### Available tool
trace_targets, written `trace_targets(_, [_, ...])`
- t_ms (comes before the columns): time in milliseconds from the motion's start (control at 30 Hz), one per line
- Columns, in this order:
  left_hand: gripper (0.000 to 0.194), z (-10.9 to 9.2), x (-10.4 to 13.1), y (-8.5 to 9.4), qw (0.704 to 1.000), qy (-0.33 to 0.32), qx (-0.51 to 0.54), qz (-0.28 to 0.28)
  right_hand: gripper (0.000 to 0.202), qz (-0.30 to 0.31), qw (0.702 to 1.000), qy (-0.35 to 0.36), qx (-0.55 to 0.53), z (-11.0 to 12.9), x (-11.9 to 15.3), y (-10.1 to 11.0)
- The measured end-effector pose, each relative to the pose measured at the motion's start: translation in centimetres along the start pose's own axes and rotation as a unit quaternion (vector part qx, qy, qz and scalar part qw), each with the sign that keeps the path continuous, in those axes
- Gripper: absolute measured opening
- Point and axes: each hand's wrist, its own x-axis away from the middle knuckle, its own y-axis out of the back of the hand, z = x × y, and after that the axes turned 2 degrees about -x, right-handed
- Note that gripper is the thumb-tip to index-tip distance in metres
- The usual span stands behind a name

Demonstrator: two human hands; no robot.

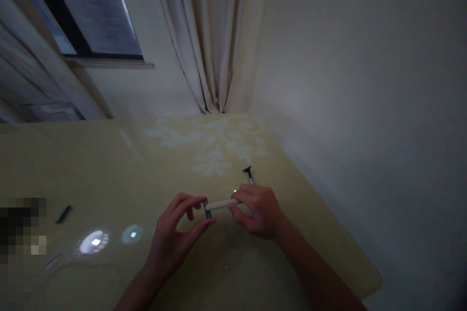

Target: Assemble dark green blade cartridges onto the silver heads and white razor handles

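Observation:
My left hand (pixel 175 228) pinches a small dark razor blade cartridge (pixel 208 209) upright by its two ends, between thumb and index finger. My right hand (pixel 257 209) grips a slim pale stick (pixel 221 204), whose left tip touches the middle of the cartridge. Whether the stick has bristles at that tip is too small to tell. Just beyond my right hand lies a razor (pixel 248 173) with a black T-shaped top and a light grip. The lower part of that razor is hidden behind my fingers.
A glossy yellowish table (pixel 146 165) with a pale floral pattern reflects lamps. A small dark green strip-like piece (pixel 63 214) lies at its left. A wall (pixel 346 107) runs along the right edge; curtains (pixel 209 34) hang beyond the far edge. The lower left corner is pixelated.

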Motion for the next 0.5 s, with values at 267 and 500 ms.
trace_targets(267, [0.032,-0.16,0.17,-0.17,1.0,-0.007,-0.006,0.013,0.036,-0.011,1.0,-0.013,0.004,-0.05,0.05,-0.07])
trace_targets(500, [0.031,-0.22,0.26,-0.35,1.0,-0.004,0.005,0.012,0.035,-0.021,1.0,-0.011,0.008,-0.38,0.11,-0.04])
